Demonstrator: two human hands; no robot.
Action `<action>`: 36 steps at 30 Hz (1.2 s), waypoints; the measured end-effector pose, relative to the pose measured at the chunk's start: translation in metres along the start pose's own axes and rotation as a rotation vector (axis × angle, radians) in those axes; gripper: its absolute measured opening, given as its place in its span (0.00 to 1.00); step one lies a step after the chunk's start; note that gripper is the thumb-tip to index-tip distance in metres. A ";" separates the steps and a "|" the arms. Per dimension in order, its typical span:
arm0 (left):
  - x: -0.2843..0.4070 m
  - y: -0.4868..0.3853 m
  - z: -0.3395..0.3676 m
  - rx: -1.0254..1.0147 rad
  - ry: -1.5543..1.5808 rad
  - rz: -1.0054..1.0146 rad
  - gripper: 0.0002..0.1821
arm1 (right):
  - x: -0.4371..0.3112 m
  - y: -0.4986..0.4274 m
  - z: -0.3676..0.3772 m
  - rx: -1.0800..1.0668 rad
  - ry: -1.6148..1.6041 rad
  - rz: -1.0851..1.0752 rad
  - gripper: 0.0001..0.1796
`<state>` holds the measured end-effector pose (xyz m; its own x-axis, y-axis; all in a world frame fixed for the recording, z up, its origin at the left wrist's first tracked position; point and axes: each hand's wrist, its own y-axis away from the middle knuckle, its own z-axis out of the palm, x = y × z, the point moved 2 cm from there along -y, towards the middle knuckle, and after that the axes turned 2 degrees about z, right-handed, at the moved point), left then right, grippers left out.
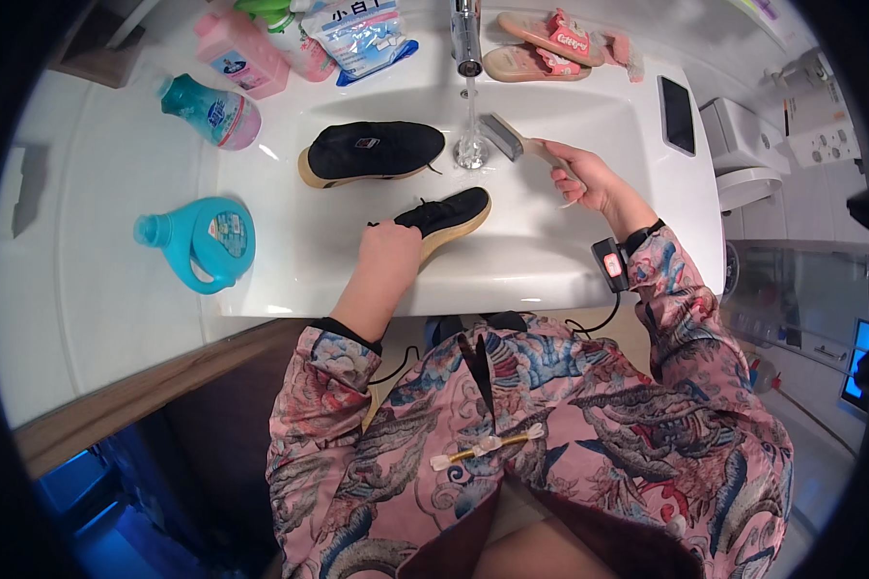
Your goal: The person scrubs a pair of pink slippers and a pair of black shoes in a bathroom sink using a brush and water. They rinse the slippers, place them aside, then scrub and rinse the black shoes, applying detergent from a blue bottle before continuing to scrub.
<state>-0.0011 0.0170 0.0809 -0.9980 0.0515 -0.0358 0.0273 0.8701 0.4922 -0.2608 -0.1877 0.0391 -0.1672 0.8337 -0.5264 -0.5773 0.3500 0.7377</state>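
My left hand [391,250] grips a black lace-up shoe [445,210] with a tan sole by its heel end, low in the white washbasin [579,279]. Its toe points to the right and upward. In my right hand [583,174] is the handle of a scrub brush [503,136], whose grey bristle head is beside the running water. The stream falls from a chrome faucet [468,43] onto the drain [471,153]. Left of the drain the other black shoe [376,150] lies on its side, apart from my hands.
Pink sandals [543,51] lie behind the faucet's right side, and a smartphone [676,116] rests on the right rim. A teal detergent jug [210,242], a teal-capped bottle [213,112], a pink bottle [242,58] and a plastic pouch [362,40] line the left and back. A toilet [746,145] stands at right.
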 end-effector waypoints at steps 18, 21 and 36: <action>0.026 -0.020 -0.023 0.352 -0.084 0.042 0.19 | 0.011 0.031 0.072 0.403 1.135 -0.541 0.22; 0.021 -0.060 0.000 0.430 -0.134 0.051 0.23 | 0.021 0.015 0.073 0.428 1.209 -0.551 0.22; 0.001 -0.097 0.042 -0.236 0.100 0.123 0.45 | 0.054 -0.020 0.083 0.333 1.645 -0.448 0.20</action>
<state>-0.0027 -0.0464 -0.0036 -0.9890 0.0910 0.1165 0.1461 0.7213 0.6771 -0.1917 -0.1141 0.0309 -0.7474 -0.5408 -0.3859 -0.6619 0.6557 0.3631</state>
